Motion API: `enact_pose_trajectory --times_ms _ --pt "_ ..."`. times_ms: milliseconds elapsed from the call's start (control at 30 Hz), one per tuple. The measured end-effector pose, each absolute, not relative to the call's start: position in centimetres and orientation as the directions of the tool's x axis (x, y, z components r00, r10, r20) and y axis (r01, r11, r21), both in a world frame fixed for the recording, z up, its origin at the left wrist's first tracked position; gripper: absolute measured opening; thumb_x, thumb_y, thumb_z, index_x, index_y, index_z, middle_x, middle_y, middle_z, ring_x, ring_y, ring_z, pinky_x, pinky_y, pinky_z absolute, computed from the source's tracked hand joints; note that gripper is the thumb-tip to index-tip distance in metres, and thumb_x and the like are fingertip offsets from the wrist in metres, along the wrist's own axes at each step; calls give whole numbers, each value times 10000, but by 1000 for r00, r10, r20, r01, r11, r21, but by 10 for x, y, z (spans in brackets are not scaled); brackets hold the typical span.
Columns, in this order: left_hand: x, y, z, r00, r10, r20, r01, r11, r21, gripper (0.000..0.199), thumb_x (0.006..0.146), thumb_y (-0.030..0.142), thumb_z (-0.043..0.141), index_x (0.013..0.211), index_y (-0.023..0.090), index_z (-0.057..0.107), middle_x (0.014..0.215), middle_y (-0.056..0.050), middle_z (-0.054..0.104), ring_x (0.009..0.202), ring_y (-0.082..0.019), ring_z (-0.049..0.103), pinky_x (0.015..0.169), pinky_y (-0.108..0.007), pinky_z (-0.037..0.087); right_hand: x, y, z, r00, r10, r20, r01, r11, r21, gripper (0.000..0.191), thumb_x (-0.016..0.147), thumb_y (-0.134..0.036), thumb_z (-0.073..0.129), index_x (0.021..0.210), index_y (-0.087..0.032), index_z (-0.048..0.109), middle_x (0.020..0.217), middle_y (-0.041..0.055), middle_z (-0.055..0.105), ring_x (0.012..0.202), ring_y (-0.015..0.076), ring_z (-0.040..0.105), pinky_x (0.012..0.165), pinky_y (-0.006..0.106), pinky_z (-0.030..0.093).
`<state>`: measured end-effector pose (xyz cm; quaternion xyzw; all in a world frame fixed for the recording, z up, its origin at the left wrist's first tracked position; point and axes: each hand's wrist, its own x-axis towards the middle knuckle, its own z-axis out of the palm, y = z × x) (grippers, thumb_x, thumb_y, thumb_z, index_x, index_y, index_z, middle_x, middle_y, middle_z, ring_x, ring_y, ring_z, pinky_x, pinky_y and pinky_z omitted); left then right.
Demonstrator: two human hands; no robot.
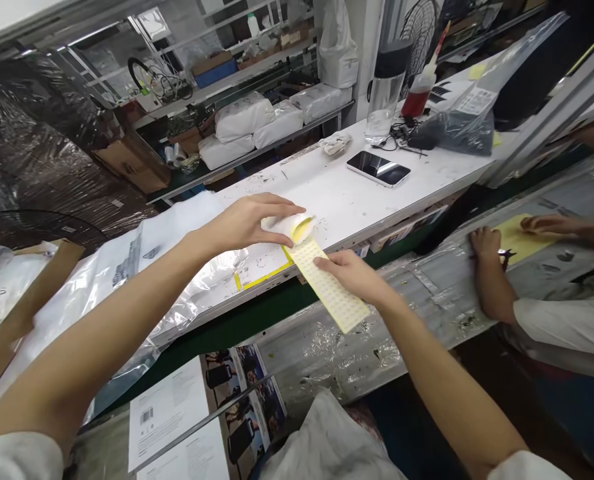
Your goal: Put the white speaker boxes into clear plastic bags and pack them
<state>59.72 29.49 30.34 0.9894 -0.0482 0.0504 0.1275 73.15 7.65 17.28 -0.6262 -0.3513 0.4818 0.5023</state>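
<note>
My left hand (257, 223) is closed around a small white roll (303, 230) whose inside shows yellow. From beneath the roll a pale yellow strip of stickers (329, 287), covered with rows of tiny marks, slants down to the right past the table edge. My right hand (349, 272) pinches the right side of this strip, thumb on top, fingers underneath and mostly hidden. Both hands are over the front edge of the white table (327, 193). Yellow tape (264, 277) marks the tabletop just below my left hand.
A phone (378, 168), clear bottle (383, 93), red-liquid bottle (420, 90) and cables stand farther back. Plastic-wrapped white packs (147, 247) lie left, near a cardboard box (31, 313). Printed boxes (169, 413) are below. A co-worker's hands (487, 243) handle a yellow sheet (521, 240) at right.
</note>
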Motion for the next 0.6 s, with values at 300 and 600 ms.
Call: enact_pose_trajectory --times_ms 300,600 --pt "590 299 252 969 -230 -91 -187 -923 336 531 969 361 737 1481 266 635 1540 -114 624 1503 -297 513 1256 -498 410 681 100 142 243 913 -329 -505 -171 -846 275 704 -387 795 871 -180 724 788 24 733 684 165 643 576 242 446" --pt "575 309 252 980 -185 71 -197 -944 266 565 1005 547 626 1494 264 610 1545 -136 612 1471 -313 530 1230 -508 399 672 112 133 359 881 -308 -424 -140 -895 434 753 -589 835 795 -169 732 662 49 723 498 183 621 378 283 489"
